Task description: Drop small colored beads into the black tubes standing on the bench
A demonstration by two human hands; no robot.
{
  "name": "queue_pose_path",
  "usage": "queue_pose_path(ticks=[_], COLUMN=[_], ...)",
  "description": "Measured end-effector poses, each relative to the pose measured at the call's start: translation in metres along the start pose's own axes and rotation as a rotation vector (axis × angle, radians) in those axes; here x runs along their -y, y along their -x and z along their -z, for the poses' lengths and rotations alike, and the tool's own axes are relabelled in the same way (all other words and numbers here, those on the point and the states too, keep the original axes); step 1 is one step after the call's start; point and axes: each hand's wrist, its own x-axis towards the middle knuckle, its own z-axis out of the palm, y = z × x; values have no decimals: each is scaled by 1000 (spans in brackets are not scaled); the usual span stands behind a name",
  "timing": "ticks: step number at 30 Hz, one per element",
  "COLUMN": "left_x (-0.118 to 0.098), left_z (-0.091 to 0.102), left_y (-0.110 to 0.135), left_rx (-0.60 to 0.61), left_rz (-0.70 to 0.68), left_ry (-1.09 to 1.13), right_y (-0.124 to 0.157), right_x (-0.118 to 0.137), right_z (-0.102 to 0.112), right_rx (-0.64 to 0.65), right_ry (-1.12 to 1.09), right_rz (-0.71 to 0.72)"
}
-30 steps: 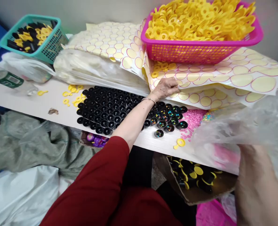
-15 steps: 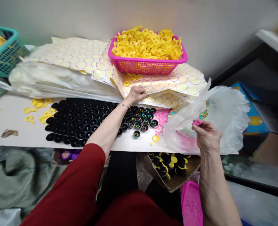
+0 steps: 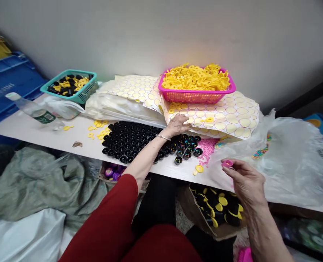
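My right hand (image 3: 250, 180) pinches a small round pink cup (image 3: 227, 163) between thumb and fingers, above the near edge of a clear plastic bag (image 3: 295, 163). My left hand (image 3: 179, 124) reaches over the black cups and lies on the near edge of the sheets of round yellowish stickers (image 3: 232, 118), its fingers loosely apart. Below it stand rows of small black cups (image 3: 134, 142); several at the right end hold coloured beads. Pink beads (image 3: 207, 149) lie loose beside these cups. One yellow ring piece with a handle (image 3: 209, 119) rests on the sheet, right of my left hand.
A pink basket (image 3: 196, 96) heaped with yellow ring pieces stands on the sheets. Further left are a teal basket (image 3: 89, 92) and a plastic bottle (image 3: 42, 114). Under the table edge, a cardboard box (image 3: 205, 218) holds black and yellow pieces. Another yellow ring piece (image 3: 199, 169) lies near the front edge.
The view has swung left, showing the bottle and blue crates. My left hand's fingers have loosened from the sheet edge. A yellow piece now shows on the sheet. My right hand still holds the pink cup.
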Motion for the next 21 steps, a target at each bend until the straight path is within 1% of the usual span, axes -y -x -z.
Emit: queue_pose_path(ticks=[1,3,4,5,6,7,9,10,12,14,17,21], left_x=[-7,-28,-41,-54,-65,-75,-87,-89,-86,-79,-67,-57], left_z=[7,16,16,14,8,0,-18,-27,-41,-47,-49,-49], left_y=[13,48,69,92,114,136,170,183,195,196,187,182], left_rx=[-107,-346,-429,-482,-496,-463,-360,-310,-243,-200,-170,-160], left_rz=[10,39,51,47,18,-10,-46,-39,28,116,192,203], left_ry=[52,148,179,199,204,186,111,70,16,-2,8,69], right_y=[-4,-16,-24,-33,-42,-52,-71,-80,-94,-103,-107,-102], right_x=[0,-2,-4,-6,-10,-13,-20,-23,-26,-26,-19,-7], right_z=[-9,-28,-39,-49,-60,-70,-90,-98,-111,-121,-132,-143], right_rx=[37,124,168,208,246,284,351,379,417,443,494,573], right_ry=[20,74,111,155,205,259,382,462,673,923,1216,1454], right_rz=[9,26,28,27,27,34,86,132,237,343,479,569])
